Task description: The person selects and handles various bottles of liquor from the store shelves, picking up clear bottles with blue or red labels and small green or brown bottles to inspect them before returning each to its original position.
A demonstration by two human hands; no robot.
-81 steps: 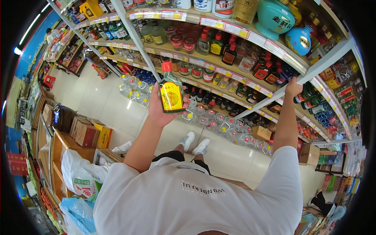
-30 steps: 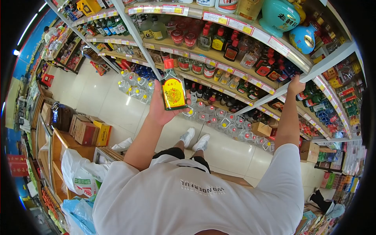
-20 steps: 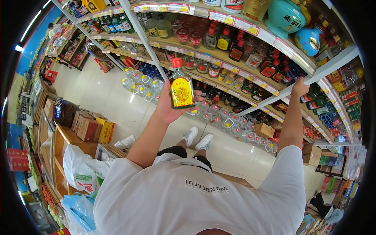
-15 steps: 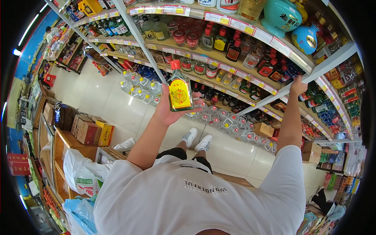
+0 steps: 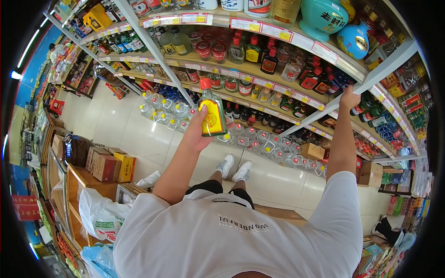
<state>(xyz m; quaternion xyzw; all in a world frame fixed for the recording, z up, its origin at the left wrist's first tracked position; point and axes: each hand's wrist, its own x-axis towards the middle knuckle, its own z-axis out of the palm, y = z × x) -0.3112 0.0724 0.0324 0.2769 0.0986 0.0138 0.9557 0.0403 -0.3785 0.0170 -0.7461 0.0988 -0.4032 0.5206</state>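
My left hand (image 5: 196, 130) is closed around a flat green glass liquor bottle (image 5: 218, 104) with a red cap and a yellow label. The bottle stands nearly upright, its label turned partly aside and my thumb over the label's left edge. Out to the right, my right hand (image 5: 351, 98) is wrapped at the grey shelf post (image 5: 378, 79), its fingertips partly hidden. Blue-capped dark bottles (image 5: 337, 83) stand right beside that hand. On the shelf behind the held bottle are red-lidded jars (image 5: 219, 52) and a dark bottle with a yellow label (image 5: 253, 50).
Large clear plastic jugs (image 5: 264, 143) line the floor under the shelves. A turquoise vase-shaped bottle (image 5: 320, 18) sits on the upper shelf. Cartons (image 5: 104, 163) and a white plastic bag (image 5: 99, 211) are at left. More cartons (image 5: 371, 173) stand at right.
The bottle has turned in my left hand, its label now angled away. My left thumb has come across its front, where before the palm lay open behind it. My right hand stays at the post.
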